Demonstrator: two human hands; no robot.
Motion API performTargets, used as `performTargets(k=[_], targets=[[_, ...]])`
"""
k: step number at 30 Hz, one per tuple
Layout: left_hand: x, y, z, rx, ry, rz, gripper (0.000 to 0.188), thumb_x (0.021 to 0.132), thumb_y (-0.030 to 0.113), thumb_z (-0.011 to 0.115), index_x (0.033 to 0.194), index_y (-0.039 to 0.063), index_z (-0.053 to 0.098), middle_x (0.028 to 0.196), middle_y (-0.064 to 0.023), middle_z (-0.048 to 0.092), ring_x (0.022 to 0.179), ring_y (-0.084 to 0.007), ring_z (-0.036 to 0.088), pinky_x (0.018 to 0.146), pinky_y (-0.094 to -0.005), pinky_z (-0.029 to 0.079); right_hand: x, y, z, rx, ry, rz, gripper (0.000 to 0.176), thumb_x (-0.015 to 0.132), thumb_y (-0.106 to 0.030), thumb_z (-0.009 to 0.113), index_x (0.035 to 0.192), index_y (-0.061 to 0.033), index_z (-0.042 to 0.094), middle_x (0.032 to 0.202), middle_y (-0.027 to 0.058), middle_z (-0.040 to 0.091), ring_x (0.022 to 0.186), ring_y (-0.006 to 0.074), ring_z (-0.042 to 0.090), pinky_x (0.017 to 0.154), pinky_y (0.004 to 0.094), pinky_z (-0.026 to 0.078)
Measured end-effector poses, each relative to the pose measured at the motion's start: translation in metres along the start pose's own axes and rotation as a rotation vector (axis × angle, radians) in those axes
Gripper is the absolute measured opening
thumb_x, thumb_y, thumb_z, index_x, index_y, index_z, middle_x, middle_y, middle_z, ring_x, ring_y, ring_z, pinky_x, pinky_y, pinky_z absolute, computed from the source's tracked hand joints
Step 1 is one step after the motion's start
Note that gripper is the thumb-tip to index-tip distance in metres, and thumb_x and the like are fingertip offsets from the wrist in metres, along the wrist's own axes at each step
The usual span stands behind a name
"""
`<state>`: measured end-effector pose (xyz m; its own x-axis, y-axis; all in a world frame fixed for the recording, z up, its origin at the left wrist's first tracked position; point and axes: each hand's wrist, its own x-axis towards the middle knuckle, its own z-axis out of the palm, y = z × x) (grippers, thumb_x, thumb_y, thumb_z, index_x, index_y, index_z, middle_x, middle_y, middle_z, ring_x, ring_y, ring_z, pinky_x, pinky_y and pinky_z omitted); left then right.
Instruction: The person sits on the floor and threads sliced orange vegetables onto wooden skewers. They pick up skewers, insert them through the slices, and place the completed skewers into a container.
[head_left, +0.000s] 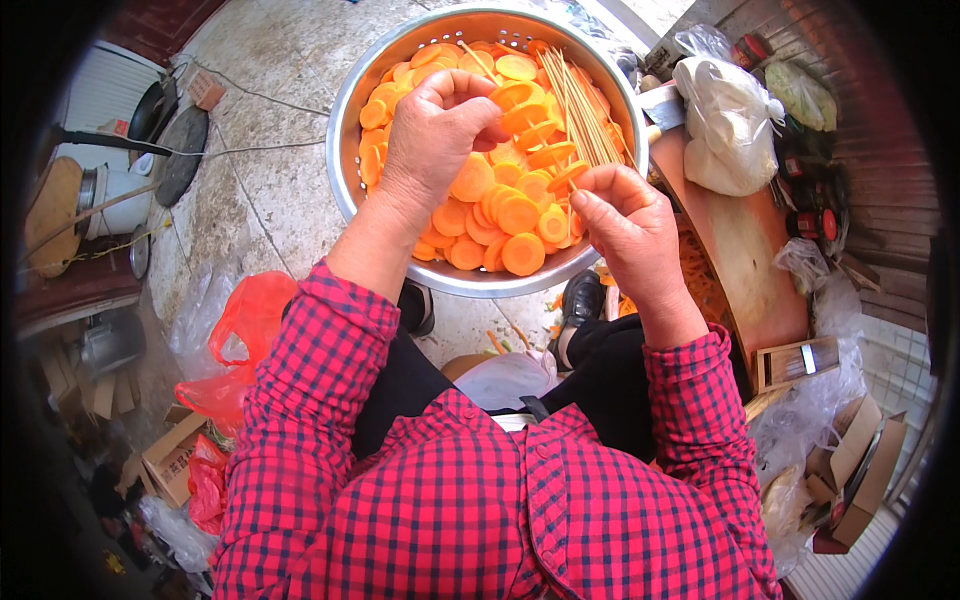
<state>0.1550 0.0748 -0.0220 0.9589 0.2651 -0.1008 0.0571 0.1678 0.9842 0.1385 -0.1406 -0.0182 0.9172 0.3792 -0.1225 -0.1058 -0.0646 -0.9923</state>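
Over a large metal colander (346, 176) full of carrot slices (472, 178), both hands are at a thin wooden skewer threaded with several spaced carrot slices (551, 154). My left hand (446, 139) is at the upper end, its thumb and fingers pinched near the topmost slice; its fingertips partly hide what they grip. My right hand (626, 217) pinches the skewer near its lower end, just by the lowest slice. A bundle of bare wooden skewers (581, 112) lies on the slices at the colander's right side.
A wooden board (757, 255) with a white plastic bag (727, 124) stands at the right, a cleaver (662, 107) beside the colander's rim. Carrot shreds (701, 277) lie below the board. Red plastic bags (255, 319) are at the left. A cable (255, 148) crosses the floor towards the colander.
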Motion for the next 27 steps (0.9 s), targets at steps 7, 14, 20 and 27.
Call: performTargets(k=[7, 14, 20, 27], targets=[[0.030, -0.030, -0.019, 0.933, 0.081, 0.462, 0.033, 0.081, 0.020, 0.069, 0.110, 0.005, 0.062, 0.098, -0.0084, 0.064, 0.082, -0.0193, 0.066, 0.073, -0.0332, 0.054, 0.001, -0.003, -0.002, 0.115, 0.037, 0.058, 0.012, 0.089, -0.010, 0.066, 0.094, 0.0001, 0.062, 0.082, -0.0010, 0.062, 0.075, 0.0046, 0.054, 0.068, 0.0200, 0.045], [0.017, -0.022, -0.001, 1.297, -0.049, 0.300, 0.043, 0.075, 0.022, 0.074, 0.113, 0.007, 0.060, 0.105, -0.0138, 0.059, 0.102, -0.0326, 0.059, 0.087, -0.0415, 0.049, 0.001, 0.003, -0.007, 0.085, 0.068, 0.049, 0.013, 0.089, -0.011, 0.067, 0.094, 0.0000, 0.062, 0.080, -0.0010, 0.062, 0.072, 0.0039, 0.054, 0.064, 0.0189, 0.044], [0.022, -0.016, -0.025, 1.255, -0.081, 0.153, 0.040, 0.073, 0.019, 0.073, 0.108, 0.005, 0.059, 0.097, -0.0138, 0.064, 0.093, -0.0315, 0.064, 0.082, -0.0391, 0.051, 0.000, 0.000, -0.004, 0.066, 0.071, 0.042, 0.013, 0.088, -0.011, 0.066, 0.093, 0.0001, 0.062, 0.078, -0.0018, 0.061, 0.071, 0.0036, 0.053, 0.064, 0.0194, 0.044], [0.029, -0.005, -0.038, 1.022, 0.063, 0.013, 0.046, 0.073, 0.012, 0.074, 0.116, 0.007, 0.058, 0.081, -0.0059, 0.065, 0.078, -0.0171, 0.065, 0.072, -0.0310, 0.053, 0.001, -0.002, -0.002, 0.048, 0.051, 0.044, 0.013, 0.088, -0.011, 0.066, 0.093, -0.0003, 0.062, 0.080, -0.0020, 0.061, 0.072, 0.0039, 0.053, 0.065, 0.0195, 0.044]])
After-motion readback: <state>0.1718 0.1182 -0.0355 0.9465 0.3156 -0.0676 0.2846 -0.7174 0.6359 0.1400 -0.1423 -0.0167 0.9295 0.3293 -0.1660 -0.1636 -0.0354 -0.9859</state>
